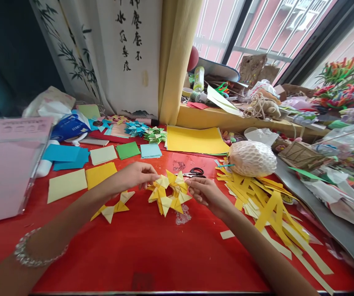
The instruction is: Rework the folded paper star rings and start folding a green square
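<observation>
A ring of folded yellow and cream paper stars is held up just above the red table, with a round hole in its middle. My left hand pinches its upper left edge, fingers closed. At the ring's right side, my right hand grips a cream point between thumb and fingers. A smaller folded paper piece in the same colours lies on the table under my left forearm. Just behind the ring rest scissors with black handles, their blades partly covered by my right hand.
Stacks of cut paper in blue, cream, green and yellow lie behind and left. Yellow sheets sit at the back. On the right are loose paper strips and a net-wrapped bundle. A pink folder covers the left side.
</observation>
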Tool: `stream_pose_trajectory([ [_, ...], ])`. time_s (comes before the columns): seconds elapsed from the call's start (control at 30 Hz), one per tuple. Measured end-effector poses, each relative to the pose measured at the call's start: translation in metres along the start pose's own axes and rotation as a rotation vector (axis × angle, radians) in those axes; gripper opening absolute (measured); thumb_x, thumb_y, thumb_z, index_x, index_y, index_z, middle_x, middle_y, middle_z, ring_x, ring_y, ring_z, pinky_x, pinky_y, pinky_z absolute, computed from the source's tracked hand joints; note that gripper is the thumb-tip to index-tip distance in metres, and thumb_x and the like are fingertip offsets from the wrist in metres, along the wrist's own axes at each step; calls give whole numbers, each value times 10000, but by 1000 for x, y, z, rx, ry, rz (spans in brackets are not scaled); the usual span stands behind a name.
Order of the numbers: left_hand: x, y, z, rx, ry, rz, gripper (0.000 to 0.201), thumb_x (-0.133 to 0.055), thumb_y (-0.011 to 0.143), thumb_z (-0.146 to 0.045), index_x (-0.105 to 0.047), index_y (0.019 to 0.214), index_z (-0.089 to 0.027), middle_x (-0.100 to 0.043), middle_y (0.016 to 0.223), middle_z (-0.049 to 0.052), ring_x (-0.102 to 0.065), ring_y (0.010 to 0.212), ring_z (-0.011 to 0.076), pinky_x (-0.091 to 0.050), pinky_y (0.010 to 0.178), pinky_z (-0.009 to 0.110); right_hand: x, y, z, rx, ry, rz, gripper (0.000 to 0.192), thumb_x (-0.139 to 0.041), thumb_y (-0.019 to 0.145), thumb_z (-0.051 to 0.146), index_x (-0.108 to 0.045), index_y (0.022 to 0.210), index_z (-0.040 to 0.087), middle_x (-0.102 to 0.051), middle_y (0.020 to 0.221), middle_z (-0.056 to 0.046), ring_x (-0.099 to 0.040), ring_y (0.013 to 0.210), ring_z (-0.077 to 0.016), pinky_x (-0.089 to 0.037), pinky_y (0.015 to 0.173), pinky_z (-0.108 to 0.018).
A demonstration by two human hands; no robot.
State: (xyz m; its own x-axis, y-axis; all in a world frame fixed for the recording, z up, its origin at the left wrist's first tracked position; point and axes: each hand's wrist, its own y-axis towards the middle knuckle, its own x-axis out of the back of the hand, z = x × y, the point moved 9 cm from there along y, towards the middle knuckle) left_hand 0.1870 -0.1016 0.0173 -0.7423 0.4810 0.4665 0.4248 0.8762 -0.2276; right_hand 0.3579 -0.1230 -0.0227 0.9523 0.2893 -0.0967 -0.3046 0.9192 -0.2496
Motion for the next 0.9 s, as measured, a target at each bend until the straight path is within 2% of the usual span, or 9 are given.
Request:
stream_pose_trajectory([
  [0.23,-2,-4,-2,16,29,19,355,-547,702,-503,-582,684,-150,-526,579,1,-462,507,104,-353,468,207,-2,-2,-5,-58,86,-6,240,-591,722,356,-497,652,146,-434,561,42,-251,372,-12,-114,310,-161],
  [0.4,-5,-5,-1,9,15,54,332,-544,713,-484,-597,717,-157,-587,691,23,-458,523,97,-356,476,202,-5,-4,-7,-83,123,2,233,-586,735,355,-483,683,152,-443,575,40,-250,364,-10,-94,309,-160],
  [0.63,-5,1,11,85,-29,33,342,-586,663,-473,-573,647,-131,-571,657,29,-430,483,84,-325,443,195,0,-2,0,43,-141,-70,255,-567,749,409,-483,716,170,-364,497,64,-252,364,-33,-136,348,-182],
  [0.9,-7,4,24,135,39,46,333,-547,677,-473,-563,628,-145,-568,628,24,-401,439,77,-264,397,190,-1,1,-2,44,-249,-108,212,-550,748,388,-496,745,183,-364,513,66,-280,398,-47,-177,375,-190],
])
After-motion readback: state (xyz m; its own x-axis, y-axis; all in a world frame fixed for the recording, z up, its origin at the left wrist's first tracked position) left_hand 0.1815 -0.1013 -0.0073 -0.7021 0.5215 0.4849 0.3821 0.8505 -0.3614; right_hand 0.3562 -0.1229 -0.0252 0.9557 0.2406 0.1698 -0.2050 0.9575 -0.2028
